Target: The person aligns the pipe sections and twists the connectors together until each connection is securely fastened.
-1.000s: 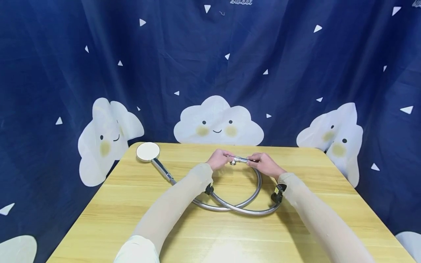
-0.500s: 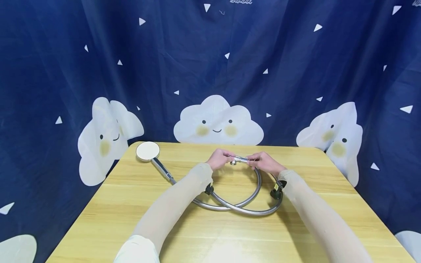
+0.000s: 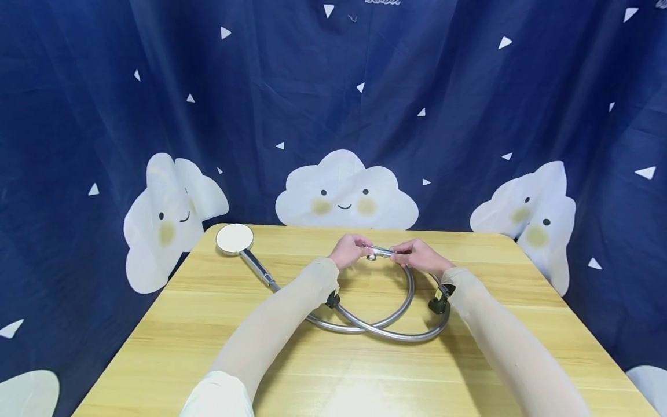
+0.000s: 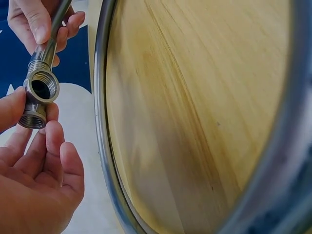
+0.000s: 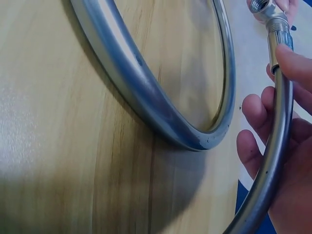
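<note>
My left hand [image 3: 351, 252] pinches a chrome tee fitting [image 4: 43, 87] between thumb and fingers above the far part of the table. Two threaded openings of the tee face the left wrist camera. My right hand [image 3: 419, 258] holds the metal end nut [image 5: 278, 44] of a grey shower hose [image 5: 279, 146], thumb on the nut and fingers curled behind the hose. Nut and tee are in line and joined, with some thread showing between them. From there the hose loops over the table to a round shower head [image 3: 234, 239] at the back left.
The hose crosses itself in front of my hands, and its loop [image 3: 409, 336] rests on the wooden table [image 3: 333, 370]. Wrist cameras [image 3: 439, 301] hang close over the hose. A dark blue curtain [image 3: 333, 75] with white clouds stands behind the table edge.
My right wrist has turned slightly and its fingers have shifted a little on the hose end. The left hand keeps its hold on the tee fitting almost in place.
</note>
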Demonstrator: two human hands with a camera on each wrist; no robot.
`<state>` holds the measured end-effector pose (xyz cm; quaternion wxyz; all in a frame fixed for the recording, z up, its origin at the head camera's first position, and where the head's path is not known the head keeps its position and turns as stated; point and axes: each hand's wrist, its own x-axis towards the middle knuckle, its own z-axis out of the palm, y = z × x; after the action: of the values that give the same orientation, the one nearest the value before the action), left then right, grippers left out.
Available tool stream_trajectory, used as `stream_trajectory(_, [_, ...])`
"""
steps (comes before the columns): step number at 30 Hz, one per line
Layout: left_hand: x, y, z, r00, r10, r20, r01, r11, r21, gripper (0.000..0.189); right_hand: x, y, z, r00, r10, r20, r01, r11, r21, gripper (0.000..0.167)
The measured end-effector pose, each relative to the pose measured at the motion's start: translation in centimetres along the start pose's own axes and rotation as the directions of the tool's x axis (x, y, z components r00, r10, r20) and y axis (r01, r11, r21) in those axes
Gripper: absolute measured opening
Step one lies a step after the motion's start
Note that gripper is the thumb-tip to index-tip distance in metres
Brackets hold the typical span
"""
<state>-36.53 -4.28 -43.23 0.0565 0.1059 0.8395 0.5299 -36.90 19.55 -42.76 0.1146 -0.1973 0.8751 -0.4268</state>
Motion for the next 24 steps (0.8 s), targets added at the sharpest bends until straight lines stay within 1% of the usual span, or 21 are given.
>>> stream_trajectory(5, [-0.12, 0.08, 0.05, 1.0, 0.011, -0.005, -0.011, 1.0, -0.008, 0.017, 0.08, -0.02, -0.13, 1.0, 0.009, 0.015, -0.009, 1.0, -0.008, 0.033])
stream_trajectory(11, [-0.22, 0.3, 0.01, 1.0, 0.022, -0.011, -0.022, 1.0, -0.003, 0.016, 0.13, 0.02, -0.45, 0.997, -0.02, 0.069, 0.022, 0.999, -0.027, 0.031])
stream_trajectory(15, [-0.16, 0.26, 0.09, 0.999, 0.03, -0.023, -0.03, 0.999, 0.019, 0.014, 0.26, 0.09, -0.52, 0.995, -0.028, 0.101, 0.029, 1.0, -0.009, 0.033])
stream_trajectory(24, [-0.05, 0.09, 0.41, 0.999, 0.029, -0.03, -0.029, 0.999, 0.023, 0.012, 0.51, 0.22, -0.51, 0.991, -0.023, 0.133, 0.028, 0.999, -0.034, 0.034])
